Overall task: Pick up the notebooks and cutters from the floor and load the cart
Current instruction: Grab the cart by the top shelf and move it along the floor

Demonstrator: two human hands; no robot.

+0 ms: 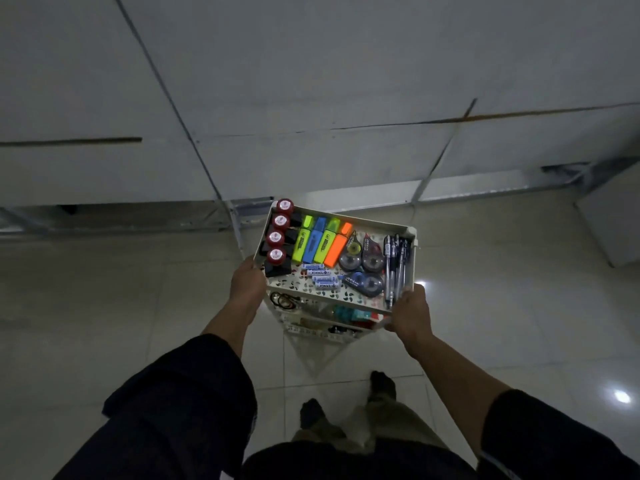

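A white tiered cart (367, 221) stands on the tiled floor in front of me. Its top tray holds red-capped stamps (278, 233), several highlighters (320, 242), correction tape rollers (363, 261), pens (396, 265) and batteries (322, 273). My left hand (246, 280) grips the tray's near left corner. My right hand (410, 313) grips the near right corner. Lower tiers show some small items, partly hidden. No notebooks or cutters are in view.
A pale panelled wall (311, 98) with a metal base rail runs behind the cart. A white box-like object (613, 216) stands at the right. Glossy floor tiles (104, 306) spread left and right. My feet (346, 400) are just behind the cart.
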